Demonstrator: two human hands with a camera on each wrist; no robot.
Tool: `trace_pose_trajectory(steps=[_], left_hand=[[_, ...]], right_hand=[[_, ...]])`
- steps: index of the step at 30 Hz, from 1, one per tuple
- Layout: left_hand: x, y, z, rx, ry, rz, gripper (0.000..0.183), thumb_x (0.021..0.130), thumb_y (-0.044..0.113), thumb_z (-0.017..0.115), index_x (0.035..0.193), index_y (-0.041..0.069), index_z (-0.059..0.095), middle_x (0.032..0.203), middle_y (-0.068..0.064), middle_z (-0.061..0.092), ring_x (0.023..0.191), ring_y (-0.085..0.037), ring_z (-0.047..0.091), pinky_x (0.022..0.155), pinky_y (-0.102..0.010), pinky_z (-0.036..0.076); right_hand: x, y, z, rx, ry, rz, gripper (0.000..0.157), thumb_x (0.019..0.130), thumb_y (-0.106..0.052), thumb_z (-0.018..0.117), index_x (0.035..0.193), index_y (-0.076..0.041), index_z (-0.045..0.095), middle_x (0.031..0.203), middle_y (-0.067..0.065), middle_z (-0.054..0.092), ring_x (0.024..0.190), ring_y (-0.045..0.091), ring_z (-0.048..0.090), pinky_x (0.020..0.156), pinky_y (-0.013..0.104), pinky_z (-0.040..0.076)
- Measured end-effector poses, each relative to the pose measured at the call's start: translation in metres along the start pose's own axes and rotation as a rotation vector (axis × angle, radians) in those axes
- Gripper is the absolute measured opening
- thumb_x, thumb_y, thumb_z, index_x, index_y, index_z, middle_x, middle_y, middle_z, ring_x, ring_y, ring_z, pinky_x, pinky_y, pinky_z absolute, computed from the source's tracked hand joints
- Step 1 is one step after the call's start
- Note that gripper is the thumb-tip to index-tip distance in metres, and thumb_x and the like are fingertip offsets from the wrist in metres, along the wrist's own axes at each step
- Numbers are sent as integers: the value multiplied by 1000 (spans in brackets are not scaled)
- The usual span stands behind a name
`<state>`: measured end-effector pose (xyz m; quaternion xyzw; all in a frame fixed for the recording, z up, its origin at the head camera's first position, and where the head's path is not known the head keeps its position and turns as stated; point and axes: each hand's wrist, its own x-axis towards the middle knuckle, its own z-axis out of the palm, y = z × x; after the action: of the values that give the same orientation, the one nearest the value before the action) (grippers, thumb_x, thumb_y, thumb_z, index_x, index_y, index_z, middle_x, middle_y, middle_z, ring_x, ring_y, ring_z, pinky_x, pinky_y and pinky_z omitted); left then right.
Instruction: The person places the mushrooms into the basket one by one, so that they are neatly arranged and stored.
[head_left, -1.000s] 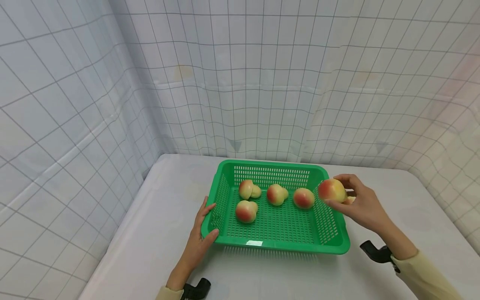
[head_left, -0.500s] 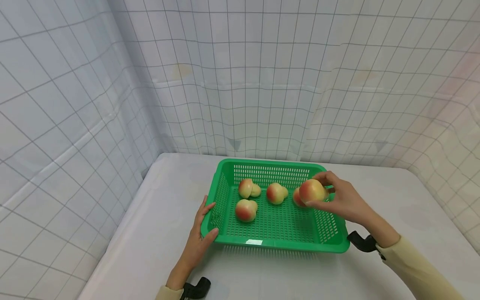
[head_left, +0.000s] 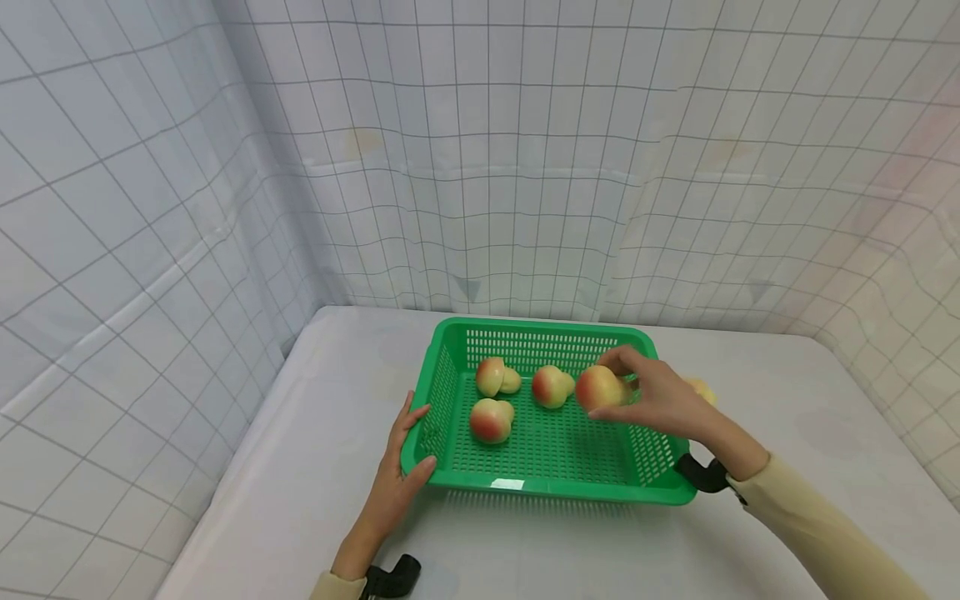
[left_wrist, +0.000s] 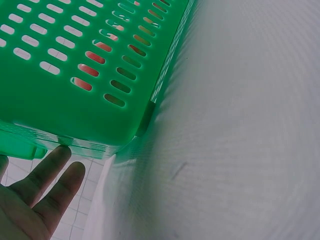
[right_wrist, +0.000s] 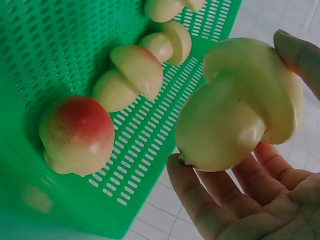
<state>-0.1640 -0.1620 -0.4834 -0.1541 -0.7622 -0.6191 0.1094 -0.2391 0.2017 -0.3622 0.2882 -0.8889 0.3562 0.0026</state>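
Observation:
In the head view my right hand holds a mushroom with a red-and-yellow cap over the right part of a green basket. The right wrist view shows its pale stem and cap underside between thumb and fingers. Below it, several similar mushrooms lie in the basket; in the head view the held one covers one of them. My left hand rests at the basket's front left corner, thumb on the rim. In the left wrist view two straight fingers reach the basket's outer wall.
A yellowish piece lies on the white table just right of the basket, partly behind my right hand. White sheeting with a grid pattern hangs behind the table and at both sides.
My right hand has carried the mushroom leftward from beyond the basket's right edge to over its inside. The left hand and the basket have stayed in place.

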Motion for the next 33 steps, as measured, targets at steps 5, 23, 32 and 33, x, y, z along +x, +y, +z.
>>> trace_pose_trajectory(steps=[5,23,32,33], left_hand=[[0,0,0,4,-1,16,61,92,5,50,148,19,30,158,-6,2,142,-24,1,102,-61,13],[0,-1,-1,-4,-10,11,62,92,5,51,148,19,29,158,3,2,142,-23,1,103,-61,13],[-1,2,0,13,-12,9,62,92,4,52,148,17,29,158,-3,1,142,-28,2,102,-61,16],[-1,3,0,11,-11,7,62,92,4,52,148,17,29,158,-3,1,142,-28,2,102,-61,16]], right_hand=[[5,1,3,4,-54,13,61,70,-46,81,116,-19,52,103,-7,59,94,11,55,81,38,47],[24,-1,17,-17,-201,-1,54,70,-41,83,109,-19,54,103,-8,60,96,12,55,88,40,43],[34,-1,30,-47,-287,5,59,69,-44,82,113,-15,54,106,-4,60,98,16,55,84,37,45],[35,0,32,-49,-296,3,59,70,-44,82,113,-15,55,106,-4,60,98,16,55,83,37,45]])
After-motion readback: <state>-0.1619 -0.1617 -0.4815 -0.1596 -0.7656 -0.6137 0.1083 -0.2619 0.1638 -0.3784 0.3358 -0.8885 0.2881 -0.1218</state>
